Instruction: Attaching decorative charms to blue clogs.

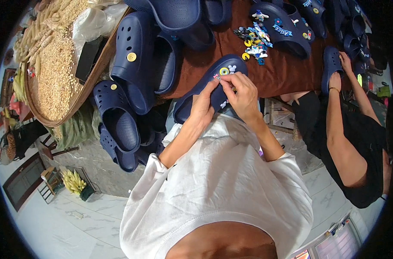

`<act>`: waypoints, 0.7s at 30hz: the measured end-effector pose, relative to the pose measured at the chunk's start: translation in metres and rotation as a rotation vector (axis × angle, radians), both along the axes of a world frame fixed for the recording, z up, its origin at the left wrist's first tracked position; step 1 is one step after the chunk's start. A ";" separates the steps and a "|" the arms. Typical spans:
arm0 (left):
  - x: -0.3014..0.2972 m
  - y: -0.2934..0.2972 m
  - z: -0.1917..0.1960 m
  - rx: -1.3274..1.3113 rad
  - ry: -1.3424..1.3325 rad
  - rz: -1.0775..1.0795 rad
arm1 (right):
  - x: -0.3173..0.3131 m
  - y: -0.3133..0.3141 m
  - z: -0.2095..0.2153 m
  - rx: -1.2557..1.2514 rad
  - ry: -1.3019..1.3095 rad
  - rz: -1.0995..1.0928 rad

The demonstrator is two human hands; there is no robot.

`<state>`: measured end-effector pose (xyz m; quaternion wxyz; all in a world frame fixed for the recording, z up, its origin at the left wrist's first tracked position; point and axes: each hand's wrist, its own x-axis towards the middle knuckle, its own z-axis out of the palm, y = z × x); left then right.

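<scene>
A navy perforated clog point(213, 84) rests at the near edge of the brown table point(282, 73), bearing a few small colourful charms near its toe. My left hand point(203, 103) grips the clog's near side. My right hand point(241, 93) presses its fingertips on the clog's top, next to a pink charm and a white one. A heap of loose charms point(254, 41) lies further out on the table.
Several more navy clogs point(134, 60) are piled at the left and back. A round basket of grain point(54, 69) stands far left. At the right, another person's hands point(341, 69) hold a clog point(331, 60). White tiled floor lies below.
</scene>
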<state>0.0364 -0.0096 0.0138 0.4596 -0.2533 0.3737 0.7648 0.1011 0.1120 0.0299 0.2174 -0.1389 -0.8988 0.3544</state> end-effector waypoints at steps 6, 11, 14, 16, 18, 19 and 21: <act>0.001 0.002 0.005 -0.043 0.040 -0.039 | 0.005 0.003 -0.001 -0.067 0.039 0.038; 0.008 0.004 -0.003 -0.066 0.166 0.036 | 0.018 0.004 0.006 -0.323 0.038 -0.028; 0.005 0.004 0.006 -0.121 0.153 0.009 | 0.024 0.021 0.008 -0.265 0.092 -0.121; 0.006 0.002 0.001 -0.109 0.149 0.019 | 0.022 0.039 0.007 -0.208 0.080 -0.155; 0.006 0.001 -0.006 -0.093 0.147 0.031 | 0.017 0.055 -0.001 -0.135 0.036 -0.198; 0.007 0.002 -0.009 -0.112 0.159 0.035 | 0.013 0.064 -0.008 -0.044 0.026 -0.208; 0.007 0.005 -0.005 -0.122 0.177 0.025 | 0.009 0.083 -0.023 -0.031 -0.037 -0.238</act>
